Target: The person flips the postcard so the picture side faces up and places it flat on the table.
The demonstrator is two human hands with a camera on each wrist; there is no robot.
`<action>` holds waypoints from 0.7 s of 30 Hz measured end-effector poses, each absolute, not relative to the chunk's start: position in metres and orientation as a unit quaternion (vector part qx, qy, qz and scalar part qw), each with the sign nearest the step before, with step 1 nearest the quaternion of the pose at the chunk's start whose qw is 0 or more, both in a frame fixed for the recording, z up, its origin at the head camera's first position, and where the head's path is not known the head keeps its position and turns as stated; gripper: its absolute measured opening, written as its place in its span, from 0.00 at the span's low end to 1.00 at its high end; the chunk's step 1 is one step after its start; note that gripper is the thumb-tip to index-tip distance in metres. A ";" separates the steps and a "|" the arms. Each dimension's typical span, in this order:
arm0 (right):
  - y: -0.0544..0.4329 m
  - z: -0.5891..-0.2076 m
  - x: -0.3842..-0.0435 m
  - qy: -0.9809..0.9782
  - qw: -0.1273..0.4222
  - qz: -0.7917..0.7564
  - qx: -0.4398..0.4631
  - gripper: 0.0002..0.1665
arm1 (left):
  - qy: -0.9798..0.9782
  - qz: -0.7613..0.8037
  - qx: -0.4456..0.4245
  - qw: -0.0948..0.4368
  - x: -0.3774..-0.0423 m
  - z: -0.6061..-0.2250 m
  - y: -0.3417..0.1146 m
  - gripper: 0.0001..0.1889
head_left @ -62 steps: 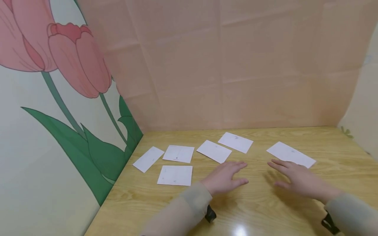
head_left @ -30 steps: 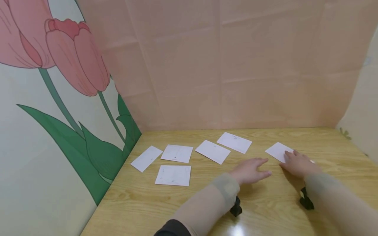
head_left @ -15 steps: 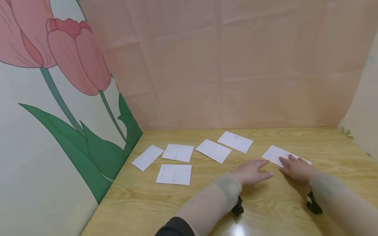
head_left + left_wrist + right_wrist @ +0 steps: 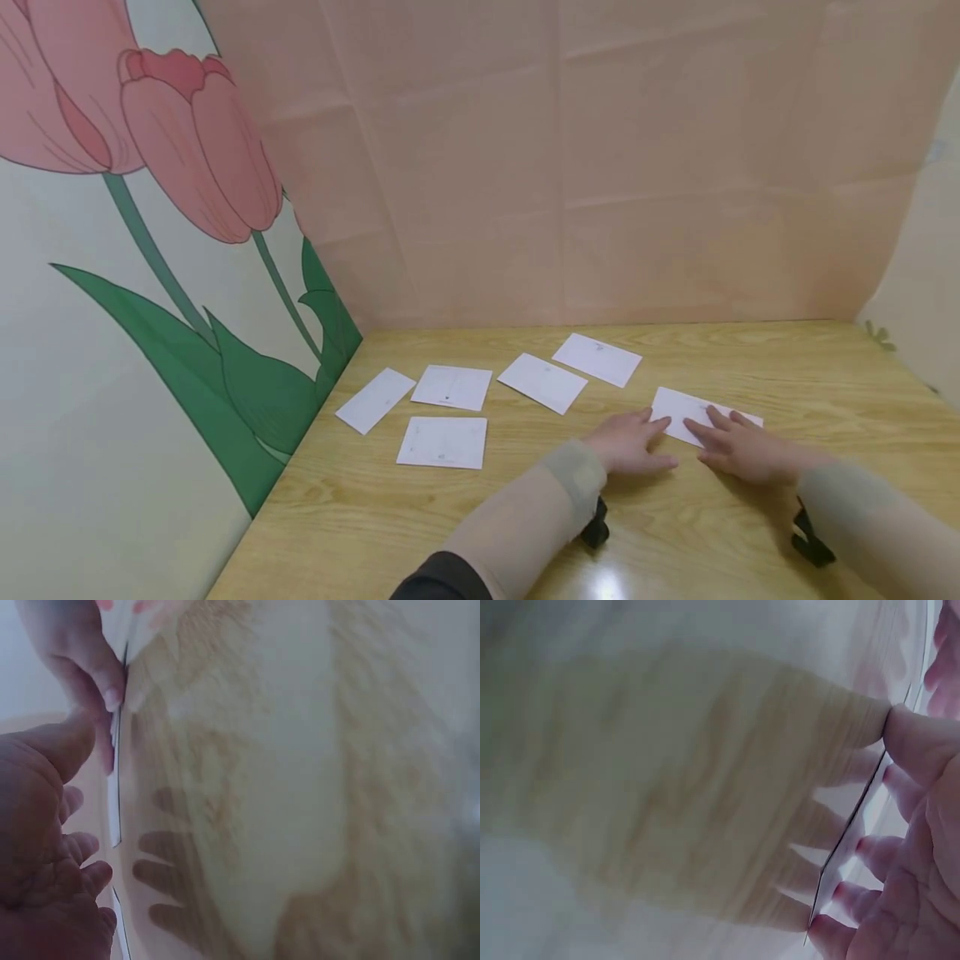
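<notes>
pressing on the white card (image 4: 677, 408) at one o'clock on the table (image 4: 337, 517) — right hand (image 4: 750, 447), fingers spread over it, gripping nothing. left hand (image 4: 628, 444), fingers extended at its nine o'clock end, holding nothing, contact unclear. press lightly, evenly — thin edge could buckle.

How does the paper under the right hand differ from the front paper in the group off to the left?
The touched paper is partly covered by the right hand; the front-left paper is fully visible. In the head view, the touched paper lies slanted, while the front-left paper lies nearly straight. Both are white and four-sided.
</notes>
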State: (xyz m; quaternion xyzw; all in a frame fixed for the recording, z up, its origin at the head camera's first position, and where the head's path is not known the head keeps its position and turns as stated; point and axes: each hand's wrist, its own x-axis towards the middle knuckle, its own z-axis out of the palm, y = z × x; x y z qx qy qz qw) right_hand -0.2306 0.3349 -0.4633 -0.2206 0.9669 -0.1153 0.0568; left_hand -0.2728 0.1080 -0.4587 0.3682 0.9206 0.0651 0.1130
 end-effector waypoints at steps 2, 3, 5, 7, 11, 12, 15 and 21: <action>0.332 -0.462 -0.227 0.964 0.069 -0.124 -0.225 0.33 | 0.921 0.047 0.370 0.114 -0.272 -0.460 0.107 0.36; 0.330 -0.462 -0.226 0.963 0.074 -0.129 -0.226 0.33 | 0.921 0.040 0.372 0.113 -0.271 -0.461 0.107 0.36; 0.328 -0.462 -0.224 0.961 0.080 -0.131 -0.232 0.33 | 0.921 0.031 0.371 0.117 -0.270 -0.460 0.106 0.36; 0.324 -0.463 -0.222 0.960 0.085 -0.129 -0.235 0.33 | 0.921 0.021 0.369 0.122 -0.269 -0.461 0.105 0.36; 0.316 -0.463 -0.219 0.956 0.089 -0.127 -0.251 0.33 | 0.920 0.003 0.367 0.135 -0.267 -0.461 0.101 0.35; 0.314 -0.462 -0.218 0.954 0.093 -0.129 -0.254 0.33 | 0.920 -0.003 0.367 0.137 -0.267 -0.460 0.100 0.35; 0.306 -0.458 -0.215 0.947 0.099 -0.135 -0.273 0.33 | 0.920 -0.019 0.366 0.136 -0.264 -0.458 0.096 0.35; 0.291 -0.455 -0.210 0.935 0.123 -0.142 -0.300 0.33 | 0.919 -0.050 0.371 0.128 -0.263 -0.456 0.083 0.35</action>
